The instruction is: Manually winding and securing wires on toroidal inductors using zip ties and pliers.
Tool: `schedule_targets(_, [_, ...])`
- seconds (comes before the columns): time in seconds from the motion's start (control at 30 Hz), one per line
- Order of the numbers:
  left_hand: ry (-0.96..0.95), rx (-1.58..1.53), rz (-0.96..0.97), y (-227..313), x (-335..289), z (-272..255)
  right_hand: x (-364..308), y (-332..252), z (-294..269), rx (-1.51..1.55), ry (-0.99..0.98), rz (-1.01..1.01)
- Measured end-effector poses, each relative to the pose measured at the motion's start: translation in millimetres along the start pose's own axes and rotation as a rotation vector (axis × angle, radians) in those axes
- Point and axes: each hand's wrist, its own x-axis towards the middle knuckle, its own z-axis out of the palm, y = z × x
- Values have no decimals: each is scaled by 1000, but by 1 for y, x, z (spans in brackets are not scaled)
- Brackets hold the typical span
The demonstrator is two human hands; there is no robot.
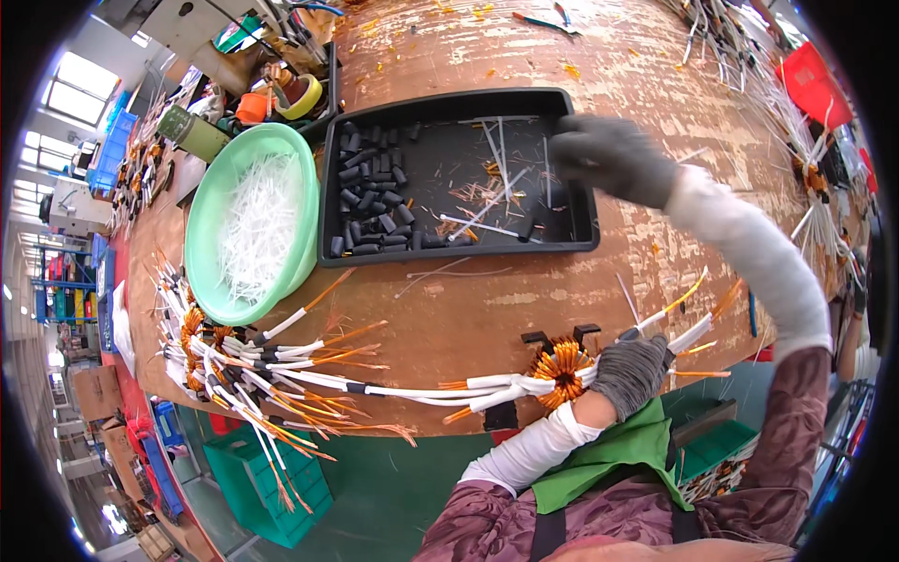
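A ring-shaped copper coil [562, 372] lies at the table's near edge, with white-sleeved leads running out on both sides. My left hand [633, 377], in a grey knitted glove, is closed round the leads just right of the coil. Bare orange wire ends [700, 374] stick out past its fingers. Over the right rim of a black tray [459, 251] is my right hand [613, 161], in a dark grey glove. Its fingers are blurred and partly hidden, so what they hold does not show. Short black tubes [375, 187] fill the tray's left side; thin white sleeves [499, 159] lie loose in its right.
A green bowl [304, 253] of short clear-white sleeves stands left of the tray. More coils with sleeved leads [220, 351] pile up at the left. Pliers [546, 23] lie at the far edge. Below the table is a green crate [272, 487]; wire bundles line the right.
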Motion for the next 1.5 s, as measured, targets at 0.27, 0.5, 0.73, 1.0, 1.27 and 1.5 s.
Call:
schedule_targets(0.27, [-57, -13, -29, 5, -3, -3, 139, -65, 118, 178, -253, 458])
schedule_targets(0.5, [442, -1611, -222, -82, -28, 308, 179, -108, 141, 173, -291, 509])
schedule_targets(0.73, [362, -1549, -21, -70, -10, 302, 164, -80, 141, 58, -397, 450])
schedule_targets(1.0, [-222, -2600, -138, -37, -6, 129, 153, -79, 136, -36, -356, 411])
schedule_targets(1.27, [-240, -2667, -235, -49, -14, 135, 146, -70, 171, 72, -149, 506])
schedule_targets(1.5, [177, -1467, -215, -39, -16, 102, 131, -9, 129, 2082, 19, 989])
